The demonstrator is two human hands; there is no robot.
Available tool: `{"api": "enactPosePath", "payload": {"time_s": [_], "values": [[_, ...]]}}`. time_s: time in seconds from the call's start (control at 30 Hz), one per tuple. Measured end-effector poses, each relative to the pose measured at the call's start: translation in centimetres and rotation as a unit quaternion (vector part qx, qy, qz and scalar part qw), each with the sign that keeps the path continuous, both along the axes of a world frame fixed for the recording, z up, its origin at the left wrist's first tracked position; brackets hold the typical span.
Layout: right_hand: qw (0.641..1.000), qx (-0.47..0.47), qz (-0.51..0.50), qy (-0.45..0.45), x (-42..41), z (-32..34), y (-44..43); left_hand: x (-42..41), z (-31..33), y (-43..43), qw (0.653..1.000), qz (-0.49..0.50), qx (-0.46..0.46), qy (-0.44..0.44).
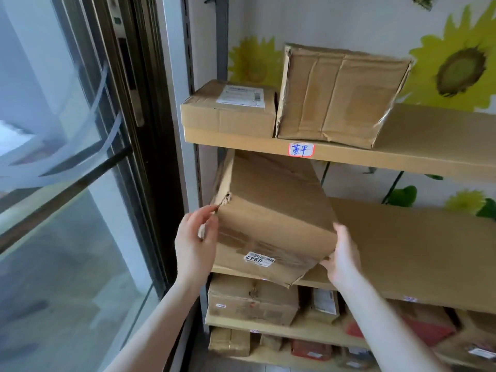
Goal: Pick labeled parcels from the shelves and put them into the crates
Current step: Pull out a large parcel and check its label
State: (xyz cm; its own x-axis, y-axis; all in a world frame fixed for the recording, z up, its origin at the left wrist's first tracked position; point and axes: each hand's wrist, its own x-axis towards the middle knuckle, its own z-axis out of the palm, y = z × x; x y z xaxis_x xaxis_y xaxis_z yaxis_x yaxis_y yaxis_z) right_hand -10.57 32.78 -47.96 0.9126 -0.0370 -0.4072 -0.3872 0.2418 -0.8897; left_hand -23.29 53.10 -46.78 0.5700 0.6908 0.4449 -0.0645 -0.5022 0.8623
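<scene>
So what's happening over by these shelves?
A person is pulling a worn cardboard parcel off the second shelf, left hand and right hand on its sides. It is tilted, its front corner past the shelf edge. Two more boxes sit on the shelf above. No crate is in view.

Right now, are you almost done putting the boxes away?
Not nearly. No crate is in view, so nothing shows as finished. In hand: the left hand and right hand grip a big cardboard parcel with a 0947 sticker, tilted off the middle shelf. Left: two parcels on the top shelf and many more on the lower shelves.
</scene>
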Motion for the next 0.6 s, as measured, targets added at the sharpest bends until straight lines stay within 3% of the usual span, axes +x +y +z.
{"api": "enactPosePath", "payload": {"time_s": [0.1,0.17,0.23,0.33,0.37,0.43,0.53,0.6], "values": [[0.996,0.080,0.000,0.045,-0.4,-1.3,-2.0,-0.2,1.4,-1.6,0.996,-0.057,0.058,-0.046],[0.996,0.063,0.000,0.063,-0.5,-1.8,-2.8,-0.1,1.6,-2.1,0.994,-0.061,0.078,-0.042],[0.997,-0.059,-0.020,0.049,-0.3,-1.9,-3.9,-0.3,1.5,-2.2,0.998,-0.063,0.012,0.014],[0.946,-0.306,0.002,-0.110,-0.1,-0.3,-5.2,-0.6,1.4,-2.3,0.968,-0.135,-0.194,0.078],[0.940,-0.303,0.021,-0.156,-0.4,1.0,-5.1,-0.4,1.2,-2.5,0.954,-0.158,-0.243,0.081],[0.957,-0.214,0.092,-0.173,-1.2,4.0,-4.2,0.1,1.0,-3.1,0.930,-0.187,-0.307,0.076],[0.955,-0.143,0.190,-0.175,-2.4,6.6,-3.0,0.0,1.7,-5.1,0.943,-0.178,-0.280,0.036],[0.965,-0.103,0.179,-0.164,-2.4,6.8,-3.6,-0.6,2.6,-6.3,0.949,-0.202,-0.239,-0.023]]}}
